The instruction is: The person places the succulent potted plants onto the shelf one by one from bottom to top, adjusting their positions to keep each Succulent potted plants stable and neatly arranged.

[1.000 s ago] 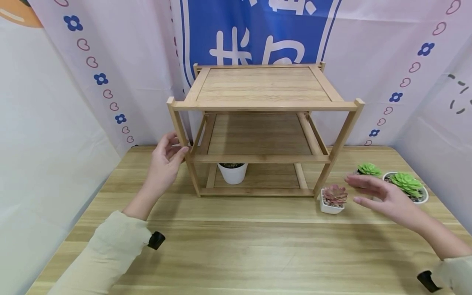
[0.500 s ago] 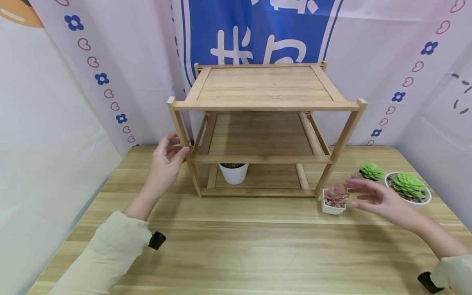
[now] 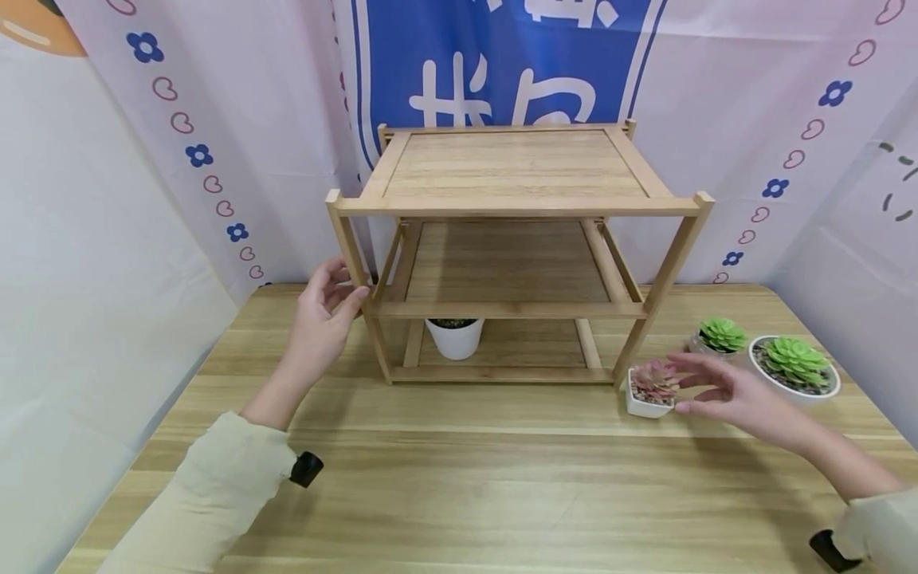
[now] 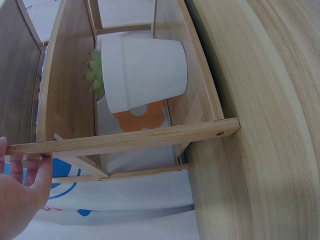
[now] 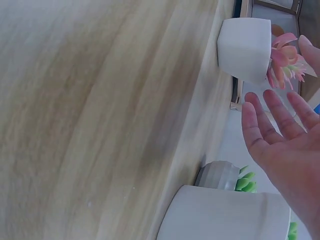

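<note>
A three-tier wooden shelf [image 3: 516, 309] stands on the table, and my left hand [image 3: 323, 315] holds its front left post between thumb and fingers. In the left wrist view that thumb and the fingertips meet at the post [image 4: 135, 141]. My right hand [image 3: 739, 399] is just right of a small pink succulent in a square white pot [image 3: 648, 406], its fingers spread and slightly bent around the leaves' side. The right wrist view shows the palm [image 5: 295, 155] facing the pink leaves [image 5: 285, 57], with nothing in its grasp.
A white pot with a green succulent [image 4: 145, 72] sits on the lowest tier, at its left. Right of my right hand stand a small grey pot with a green succulent [image 3: 720, 335] and a wider white one [image 3: 796, 363]. A printed curtain [image 3: 280, 96] hangs behind.
My right hand has moved a little left, closer to the pink succulent's pot. The left hand keeps its hold on the shelf post.
</note>
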Tool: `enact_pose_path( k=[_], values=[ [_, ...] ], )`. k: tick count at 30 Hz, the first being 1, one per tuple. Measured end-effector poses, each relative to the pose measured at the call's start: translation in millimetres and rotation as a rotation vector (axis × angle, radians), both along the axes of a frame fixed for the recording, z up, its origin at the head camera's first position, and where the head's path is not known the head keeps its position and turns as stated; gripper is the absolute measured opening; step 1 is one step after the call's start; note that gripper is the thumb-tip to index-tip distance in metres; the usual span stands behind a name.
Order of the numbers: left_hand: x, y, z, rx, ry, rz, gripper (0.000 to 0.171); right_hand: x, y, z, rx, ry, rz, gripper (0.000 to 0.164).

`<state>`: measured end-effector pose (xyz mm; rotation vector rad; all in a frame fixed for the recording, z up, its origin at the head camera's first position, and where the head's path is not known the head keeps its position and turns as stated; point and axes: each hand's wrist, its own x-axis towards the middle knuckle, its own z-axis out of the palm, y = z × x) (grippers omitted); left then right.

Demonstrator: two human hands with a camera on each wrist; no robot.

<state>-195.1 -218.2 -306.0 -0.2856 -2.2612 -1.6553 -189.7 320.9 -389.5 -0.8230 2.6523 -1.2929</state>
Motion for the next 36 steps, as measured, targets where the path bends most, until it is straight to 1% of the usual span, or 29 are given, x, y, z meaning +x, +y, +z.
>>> enact_pose_path(
  k=[5, 10, 14, 19, 26, 30, 34, 36],
  values=[
    [-0.4, -0.1, -0.8, 0.002, 0.004, -0.002, 0.044, 0.5, -1.5, -1.5, 0.028, -0.043, -0.012, 0.070],
    [0.6, 0.1, 0.0, 0.004, 0.006, -0.001, 0.044, -0.9, -3.5, -5.1, 0.049, -0.062, -0.033, 0.071],
    [1.3, -0.1, 0.6, -0.001, 0.003, 0.000, 0.044, -2.8, -5.2, -9.0, 0.020, -0.065, -0.035, 0.071],
    [1.4, 0.2, 0.6, -0.001, 0.005, -0.001, 0.044, -4.0, -7.3, -13.1, -0.024, -0.095, -0.046, 0.072],
    [0.9, 0.4, 0.2, 0.005, 0.010, -0.004, 0.044, -5.4, -11.7, -17.0, -0.014, -0.125, -0.084, 0.073],
    [0.8, 0.5, -0.1, 0.005, 0.008, -0.006, 0.044, -5.4, -15.9, -20.6, -0.040, -0.152, -0.073, 0.074],
    [1.1, 1.1, 0.9, 0.013, -0.004, -0.006, 0.043, -5.7, -19.9, -21.8, -0.055, -0.147, -0.073, 0.072],
    [0.6, 1.3, 0.9, 0.011, -0.005, -0.005, 0.044, -6.3, -21.2, -21.5, -0.048, -0.146, -0.086, 0.071]
  ],
)
